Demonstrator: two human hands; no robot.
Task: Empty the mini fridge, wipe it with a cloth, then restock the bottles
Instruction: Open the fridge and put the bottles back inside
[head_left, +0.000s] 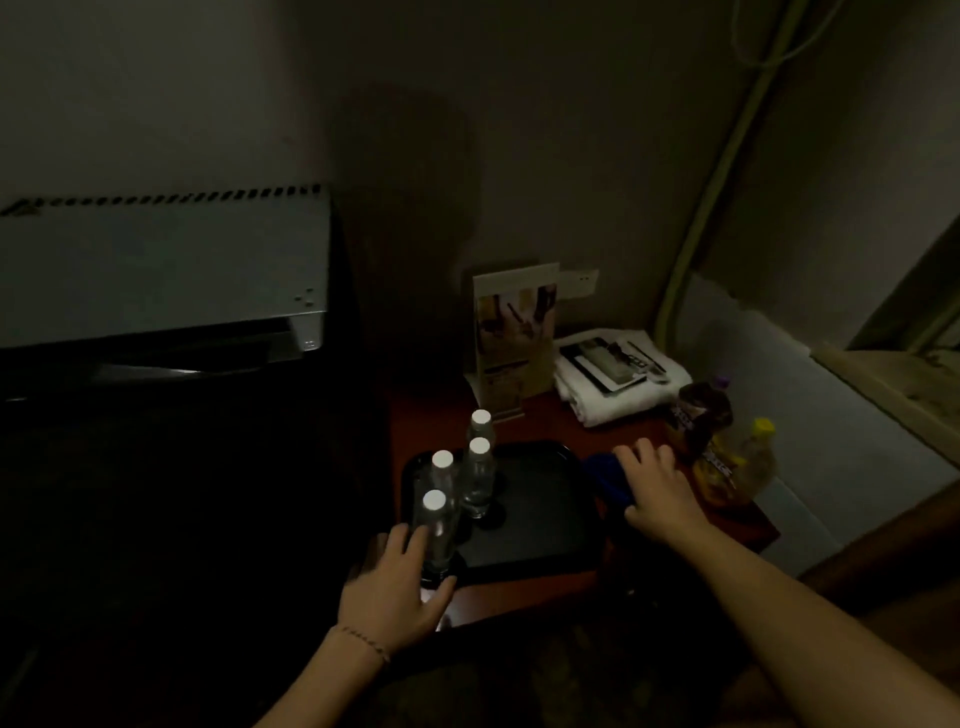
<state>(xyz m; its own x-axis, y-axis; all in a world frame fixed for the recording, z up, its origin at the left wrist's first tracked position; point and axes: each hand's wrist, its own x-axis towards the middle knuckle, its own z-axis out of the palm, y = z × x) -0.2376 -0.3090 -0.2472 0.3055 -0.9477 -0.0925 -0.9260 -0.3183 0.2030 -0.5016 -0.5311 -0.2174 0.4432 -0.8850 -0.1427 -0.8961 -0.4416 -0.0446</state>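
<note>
Head cam, pretty dark: left hand (392, 590) wraps its grip around the nearest bottle (435, 535) on the black tray (540, 499), three other bottles (477, 480) standing behind. Right hand (657, 486) lies open-fingered on a blue cloth (605, 478) on the tabletop (519, 597).

Very dark and grainy; the near left is almost black, faint light maybe from the right, edges bend.
</note>
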